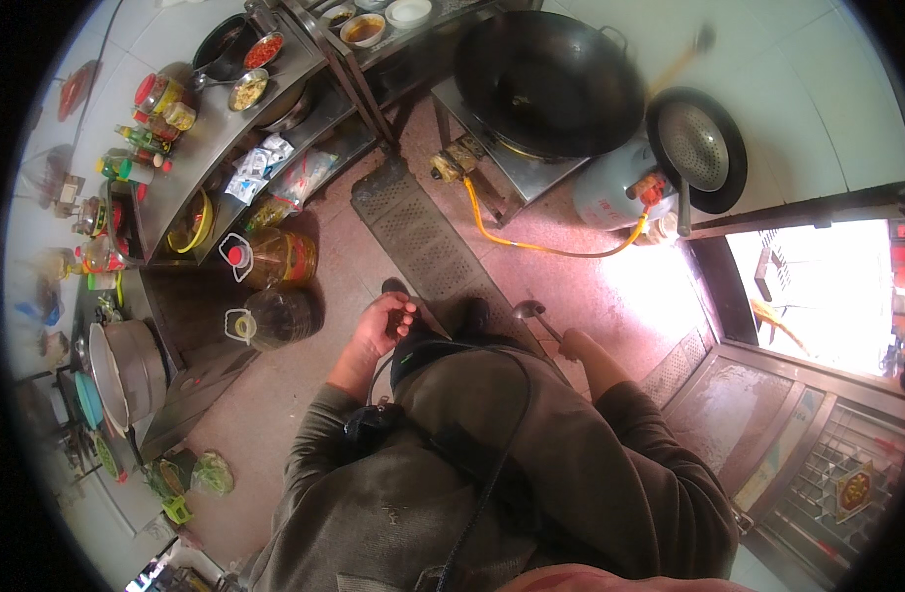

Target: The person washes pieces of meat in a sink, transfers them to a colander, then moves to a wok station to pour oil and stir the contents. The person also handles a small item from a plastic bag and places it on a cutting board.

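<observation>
My left hand (pixel 382 323) is raised in front of my body with its fingers curled, above the floor between the large oil jugs and my feet. Whether something small lies in its palm, I cannot tell. On the other side, my right hand (pixel 573 345) grips the handle of a metal ladle (pixel 528 309), whose bowl hangs over the floor near my shoe. Ahead, a big black wok (pixel 549 78) sits on a metal gas stove stand (pixel 530 177). A perforated metal strainer (pixel 693 146) rests in a smaller black wok (pixel 735 177) on top of a gas cylinder (pixel 608 189).
An orange gas hose (pixel 556 250) loops over the floor beside a drain grate (pixel 430 229). Two large oil jugs (pixel 282 257) (pixel 278 318) stand at left. A steel counter (pixel 275 89) holds bowls and jars; a large pot (pixel 130 370) is further left. A metal door (pixel 778 429) stands at right.
</observation>
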The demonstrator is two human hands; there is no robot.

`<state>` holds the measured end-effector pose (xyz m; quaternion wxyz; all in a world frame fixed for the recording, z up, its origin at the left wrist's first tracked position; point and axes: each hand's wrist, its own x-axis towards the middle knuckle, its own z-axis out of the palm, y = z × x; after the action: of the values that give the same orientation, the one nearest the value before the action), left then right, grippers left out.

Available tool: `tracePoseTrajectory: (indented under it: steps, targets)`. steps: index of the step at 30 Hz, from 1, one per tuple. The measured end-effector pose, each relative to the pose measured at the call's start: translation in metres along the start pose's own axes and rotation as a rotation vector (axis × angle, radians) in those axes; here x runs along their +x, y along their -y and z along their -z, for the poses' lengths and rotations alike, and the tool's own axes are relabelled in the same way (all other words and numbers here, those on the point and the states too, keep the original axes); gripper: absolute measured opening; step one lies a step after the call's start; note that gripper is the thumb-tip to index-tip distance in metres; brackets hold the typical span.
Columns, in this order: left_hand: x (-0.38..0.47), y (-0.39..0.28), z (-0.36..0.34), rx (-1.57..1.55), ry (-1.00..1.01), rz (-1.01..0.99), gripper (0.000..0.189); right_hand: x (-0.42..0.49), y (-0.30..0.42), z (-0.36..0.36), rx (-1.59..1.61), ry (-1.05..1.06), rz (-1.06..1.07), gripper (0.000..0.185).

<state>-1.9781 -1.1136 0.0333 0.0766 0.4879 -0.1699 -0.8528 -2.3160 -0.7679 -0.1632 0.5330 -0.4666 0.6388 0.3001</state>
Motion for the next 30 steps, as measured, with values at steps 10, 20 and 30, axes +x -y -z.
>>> tracePoseTrajectory:
  steps: [10,20,30]
  targets:
    - [-0.003,0.004,0.004,-0.01,-0.028,-0.003,0.012,-0.013,0.006,0.007,-0.044,-0.047,0.095,0.02]
    - [-0.011,0.005,0.015,-0.044,-0.04,-0.018,0.012,-0.146,0.055,0.123,1.146,-0.229,0.29,0.025]
    - [-0.026,0.002,0.038,-0.073,-0.079,-0.062,0.012,-0.248,0.073,0.246,1.708,-0.523,0.799,0.036]
